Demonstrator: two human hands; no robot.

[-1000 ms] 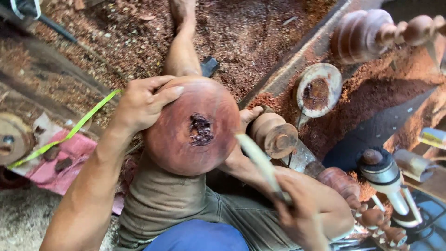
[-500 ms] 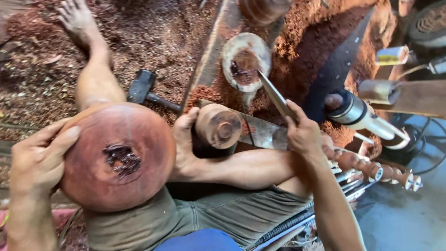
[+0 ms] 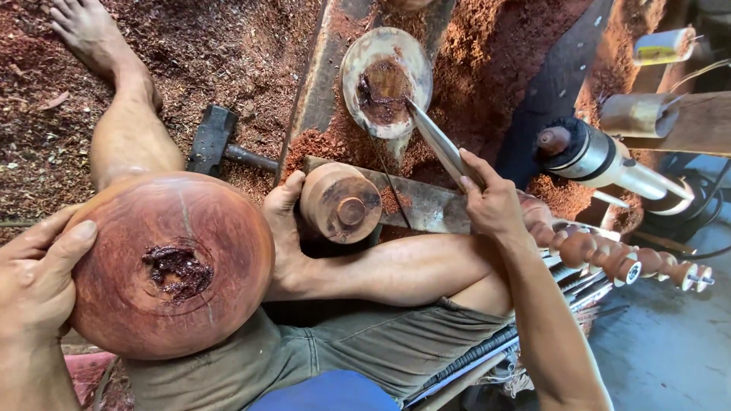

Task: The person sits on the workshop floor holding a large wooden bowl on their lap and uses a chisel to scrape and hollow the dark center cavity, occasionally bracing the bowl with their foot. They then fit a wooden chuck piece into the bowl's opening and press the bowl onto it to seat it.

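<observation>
Holding the round red wooden blank (image 3: 171, 262) against our left knee, we keep our left hand (image 3: 38, 270) curled flat around its rim, fingers wrapped and pressed on the wood. Against the pictures from a moment ago, the blank now sits lower and further left in our view, and our right hand (image 3: 495, 202) has gone from hanging low with the long flat blade (image 3: 438, 144) to reaching up past the blank — its tip now touches the dark, sticky paste in the shallow wooden dish (image 3: 386, 80). That hand is closed around the blade's handle end, thumb on top. We judge that the blade is taking up paste, and the same dark paste already sits in the hollow at the blank's centre (image 3: 177, 268).

Right of the blank, just beside it, a small turned wooden cylinder (image 3: 341, 202) lies on a flat metal bar, with a toe pressed against it. Above the blank a hammer (image 3: 217, 144) rests in the red sawdust. Far right of the blank, a turned spindle of beads (image 3: 624, 262) points outwards.

As for labels, we see only a pale cylinder with a yellowish band (image 3: 664, 46) at the upper right, well apart from the blank; its print is too small to tell.
</observation>
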